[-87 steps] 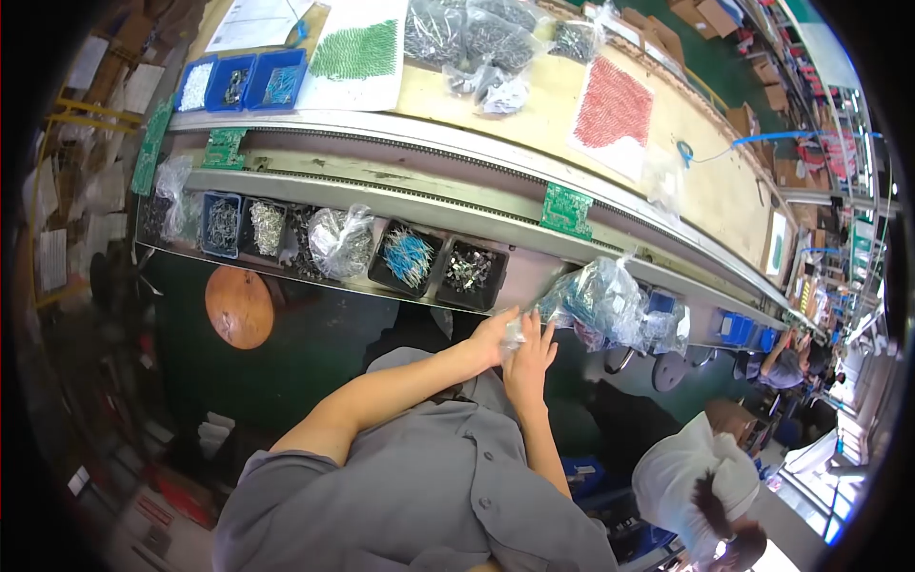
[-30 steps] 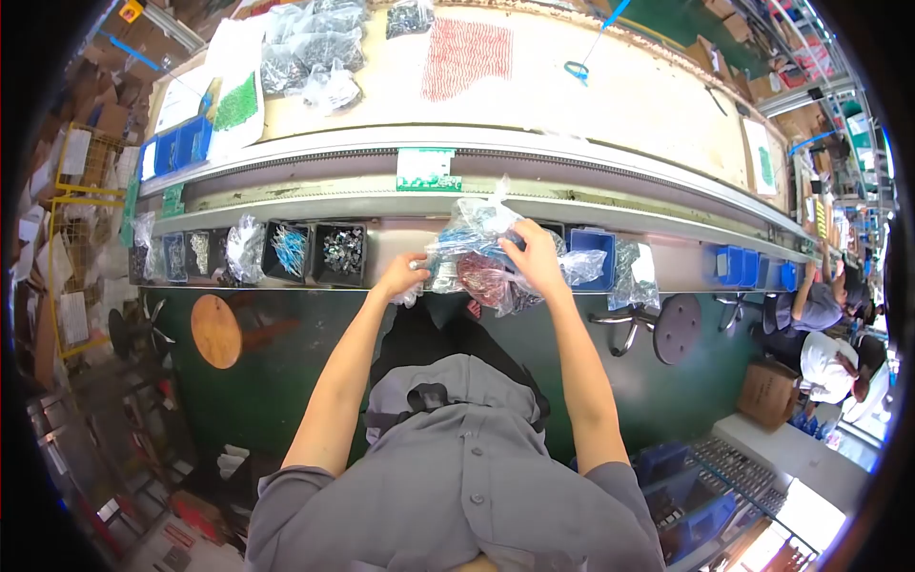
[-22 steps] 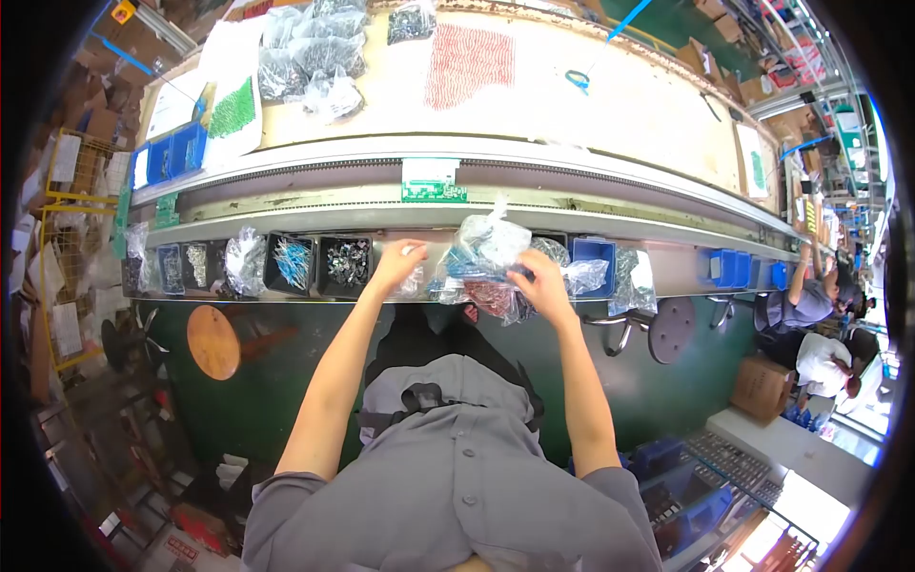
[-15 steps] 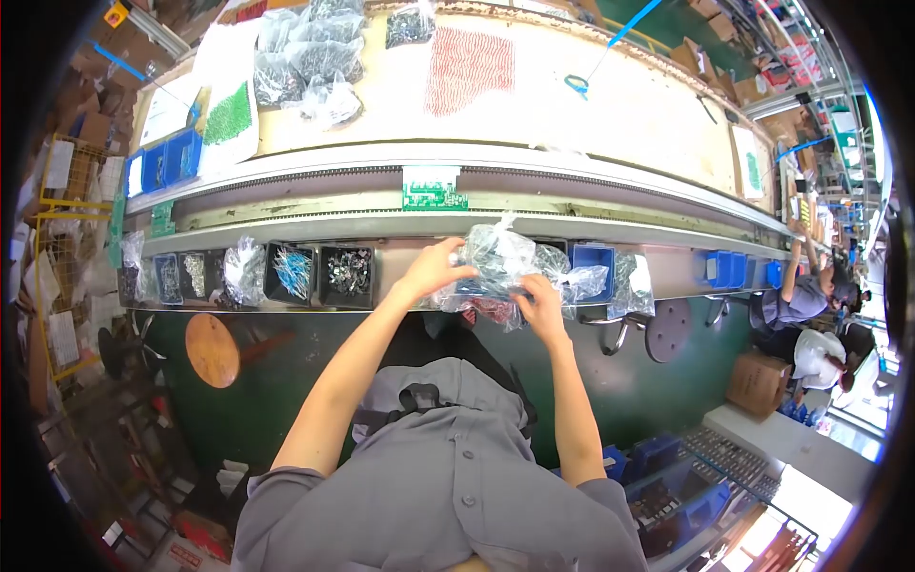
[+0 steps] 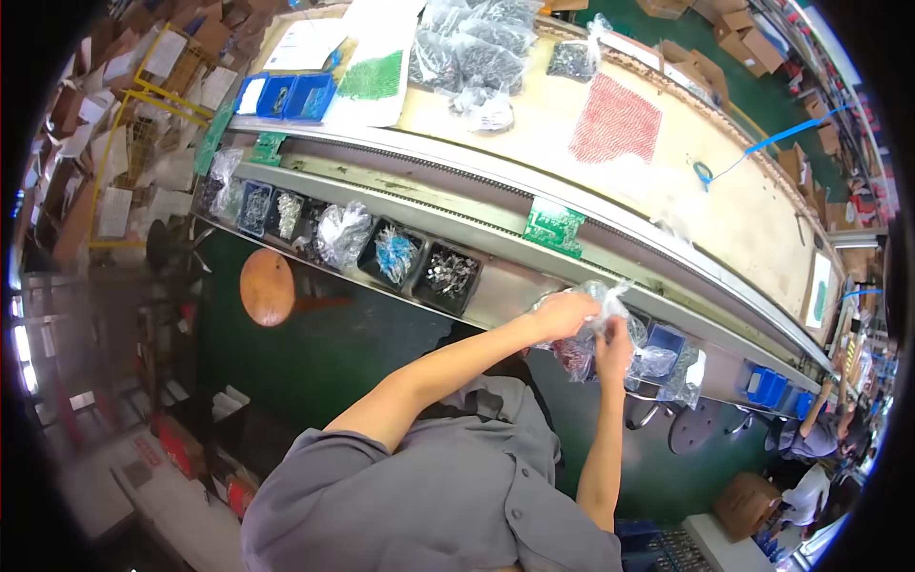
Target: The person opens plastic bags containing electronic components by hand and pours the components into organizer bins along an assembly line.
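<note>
Pinching a clear bag [image 5: 610,298] near its gathered top: left hand [image 5: 564,316] and right hand [image 5: 614,353] close together, fingers bent against the plastic; exact fingertip contact too small to resolve. Bag located at the near strip of the counter [image 5: 510,296]. Reddish parts [image 5: 574,355] visible through plastic below the left hand. Right of the hands: blue bin [image 5: 667,336]. Left, apart from them: black bin [image 5: 443,302] of mixed parts, then blue parts [image 5: 393,254] in another bin. Beyond: green board [image 5: 553,227] on the rail. Farther back: red parts [image 5: 618,119] and green parts [image 5: 374,76], each spread flat. Floor, left: round stool [image 5: 267,288].
</note>
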`<state>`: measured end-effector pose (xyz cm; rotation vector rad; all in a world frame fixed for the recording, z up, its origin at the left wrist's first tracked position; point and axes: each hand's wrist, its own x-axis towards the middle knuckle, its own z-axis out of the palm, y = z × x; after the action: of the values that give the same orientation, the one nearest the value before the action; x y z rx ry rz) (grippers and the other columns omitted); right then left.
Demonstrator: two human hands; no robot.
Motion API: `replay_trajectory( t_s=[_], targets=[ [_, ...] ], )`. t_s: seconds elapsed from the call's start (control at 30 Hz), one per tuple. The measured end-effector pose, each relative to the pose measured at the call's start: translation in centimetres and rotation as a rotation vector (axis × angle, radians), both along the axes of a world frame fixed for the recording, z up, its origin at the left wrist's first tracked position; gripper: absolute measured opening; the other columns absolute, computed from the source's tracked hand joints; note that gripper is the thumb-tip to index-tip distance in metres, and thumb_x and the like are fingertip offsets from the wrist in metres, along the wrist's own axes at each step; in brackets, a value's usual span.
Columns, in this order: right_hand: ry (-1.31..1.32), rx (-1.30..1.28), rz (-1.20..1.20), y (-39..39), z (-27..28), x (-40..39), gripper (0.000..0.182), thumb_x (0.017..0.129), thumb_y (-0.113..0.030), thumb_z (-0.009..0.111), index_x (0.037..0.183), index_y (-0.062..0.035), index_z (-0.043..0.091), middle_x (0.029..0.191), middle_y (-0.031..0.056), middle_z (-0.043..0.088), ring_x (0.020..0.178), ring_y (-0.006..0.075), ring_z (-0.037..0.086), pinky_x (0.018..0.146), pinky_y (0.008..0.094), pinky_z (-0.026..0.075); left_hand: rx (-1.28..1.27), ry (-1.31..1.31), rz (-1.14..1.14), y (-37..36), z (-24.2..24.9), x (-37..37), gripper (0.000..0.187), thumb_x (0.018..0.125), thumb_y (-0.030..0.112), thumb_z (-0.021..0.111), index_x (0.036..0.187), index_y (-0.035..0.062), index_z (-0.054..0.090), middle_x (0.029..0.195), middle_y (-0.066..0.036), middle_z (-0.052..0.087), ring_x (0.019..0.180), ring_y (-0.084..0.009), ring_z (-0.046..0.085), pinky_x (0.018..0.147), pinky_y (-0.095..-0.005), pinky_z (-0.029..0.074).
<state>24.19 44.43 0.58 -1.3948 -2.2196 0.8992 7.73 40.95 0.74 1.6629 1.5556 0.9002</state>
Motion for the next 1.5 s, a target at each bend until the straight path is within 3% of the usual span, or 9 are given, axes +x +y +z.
replay_trajectory(
  t_s=[0.1,0.17,0.3,0.4,0.57,0.8,1.1,1.33,1.5],
  targets=[
    [-0.006,-0.104,0.042,0.8,2.3,-1.7,0.058,0.069,0.003,0.055,0.123,-0.0094,0.039,0.073,0.0167,0.053,0.067,0.032,0.054,0.061,0.0379,0.043,0.02,0.075,-0.047,0.3,0.6,-0.3,0.012,0.071,0.007,0.049,0.082,0.009,0.053,0.081,-0.011,0.054,0.078,-0.0333,0.053,0.064,-0.0424,0.043],
    [-0.089,0.096,0.275,2.1,1.1,-1.5,0.058,0.068,0.002,0.052,0.123,-0.0101,0.04,0.075,0.0182,0.055,0.069,0.0345,0.054,0.062,0.0407,0.043,0.088,0.11,-0.083,0.1,0.8,-0.4,0.013,0.071,0.006,0.048,0.082,0.009,0.053,0.083,-0.009,0.055,0.079,-0.0317,0.054,0.064,-0.0411,0.044],
    [-0.193,0.077,0.361,3.1,0.9,-1.3,0.016,0.071,-0.004,0.05,0.085,-0.0034,0.057,0.076,0.0171,0.055,0.07,0.0352,0.054,0.062,0.0411,0.044,0.112,0.066,-0.053,-0.2,1.0,-0.1,0.011,0.069,0.004,0.048,0.079,0.0074,0.051,0.08,-0.01,0.054,0.076,-0.0323,0.053,0.061,-0.0416,0.042],
    [-0.179,0.148,0.362,3.3,0.9,-0.7,0.009,0.071,-0.005,0.052,0.077,-0.0043,0.058,0.073,0.015,0.056,0.068,0.0336,0.055,0.061,0.0405,0.044,0.089,0.019,-0.015,-0.5,1.5,-0.3,0.01,0.068,0.004,0.049,0.078,0.0072,0.051,0.079,-0.01,0.053,0.075,-0.033,0.053,0.06,-0.0421,0.042],
    [-0.143,0.148,0.358,3.6,3.1,-0.7,0.006,0.071,-0.007,0.056,0.075,-0.0034,0.059,0.073,0.0147,0.057,0.069,0.0323,0.056,0.061,0.0382,0.044,0.025,-0.024,0.039,-1.3,2.2,-1.5,0.009,0.073,0.009,0.053,0.082,0.0077,0.051,0.079,-0.011,0.053,0.077,-0.0327,0.053,0.063,-0.0403,0.043],
    [-0.086,0.147,0.219,6.3,6.9,-1.5,0.011,0.073,-0.009,0.058,0.074,0.0017,0.058,0.069,0.0143,0.058,0.058,0.0244,0.056,0.055,0.0299,0.043,0.052,-0.227,0.484,-6.0,3.5,-9.1,0.018,0.075,0.013,0.059,0.087,0.0011,0.055,0.085,-0.014,0.057,0.081,-0.0304,0.055,0.07,-0.0339,0.044],
    [0.004,0.063,0.051,8.9,9.1,-4.8,0.015,0.076,-0.01,0.058,0.076,0.0049,0.058,0.059,0.0078,0.054,0.052,0.0113,0.046,0.05,0.0247,0.038,-0.132,-0.522,0.998,-15.5,1.5,-15.6,0.011,0.08,0.01,0.054,0.079,-0.0002,0.055,0.059,-0.003,0.052,0.055,-0.0081,0.049,0.052,-0.0233,0.039],
    [-0.015,0.062,0.037,8.4,9.1,-6.3,0.016,0.076,-0.012,0.058,0.073,0.0037,0.057,0.056,0.0067,0.05,0.051,0.0109,0.042,0.049,0.0261,0.036,-0.144,-0.473,1.101,-16.2,1.2,-17.2,0.011,0.08,0.01,0.054,0.079,0.0005,0.057,0.059,-0.001,0.051,0.053,-0.0076,0.045,0.05,-0.0235,0.038],
    [-0.083,0.112,0.02,8.7,8.1,-5.0,0.021,0.074,-0.018,0.059,0.071,0.0026,0.056,0.059,0.0146,0.052,0.051,0.0226,0.049,0.05,0.0308,0.038,-0.093,-0.48,1.072,-16.8,-2.2,-19.2,0.012,0.082,0.011,0.052,0.076,0.0008,0.054,0.064,-0.001,0.05,0.056,-0.0058,0.044,0.051,-0.021,0.037]
  ],
)
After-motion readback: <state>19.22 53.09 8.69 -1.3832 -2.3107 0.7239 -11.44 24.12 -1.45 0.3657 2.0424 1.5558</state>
